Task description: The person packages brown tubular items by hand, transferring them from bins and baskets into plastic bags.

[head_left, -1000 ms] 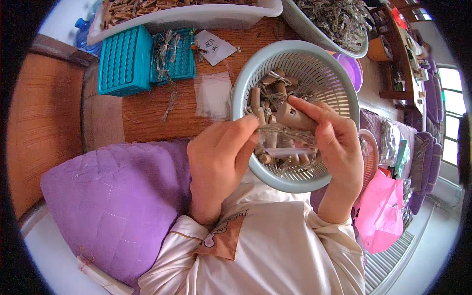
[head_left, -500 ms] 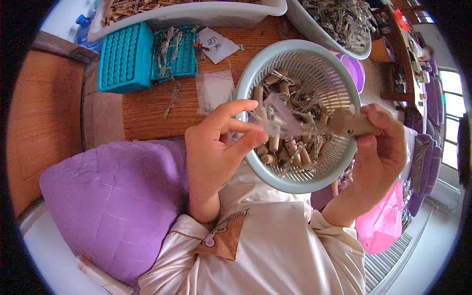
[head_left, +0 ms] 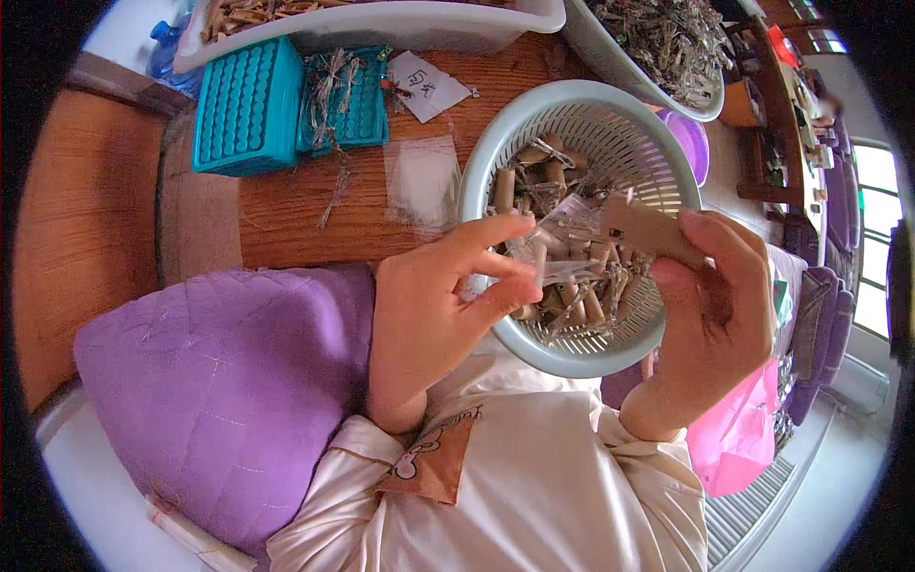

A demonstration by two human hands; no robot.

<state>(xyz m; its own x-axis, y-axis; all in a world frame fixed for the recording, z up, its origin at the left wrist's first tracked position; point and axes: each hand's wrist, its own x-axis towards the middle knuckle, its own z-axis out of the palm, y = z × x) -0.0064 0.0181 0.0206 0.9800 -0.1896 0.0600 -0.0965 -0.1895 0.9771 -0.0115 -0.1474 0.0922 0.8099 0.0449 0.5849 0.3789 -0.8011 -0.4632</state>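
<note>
A pale green slotted basket (head_left: 496,162) sits at the wooden table's near edge, filled with several brown cardboard tubes and clear wrappers. My right hand (head_left: 710,324) holds one cardboard tube (head_left: 648,234) above the basket, its left end in a clear plastic wrapper (head_left: 562,234). My left hand (head_left: 429,315) pinches the left side of that wrapper between thumb and fingers.
Two teal moulded trays (head_left: 250,110) lie at the back left with wire ties on one. A clear bag (head_left: 421,181) and a paper note (head_left: 426,86) lie beside them. White tubs (head_left: 438,21) stand behind. A purple quilted cushion (head_left: 229,381) lies on my lap, a pink bag (head_left: 739,439) at right.
Both hands rose from inside the basket. My right hand drew a cardboard tube out to the right while my left kept hold of its clear wrapper.
</note>
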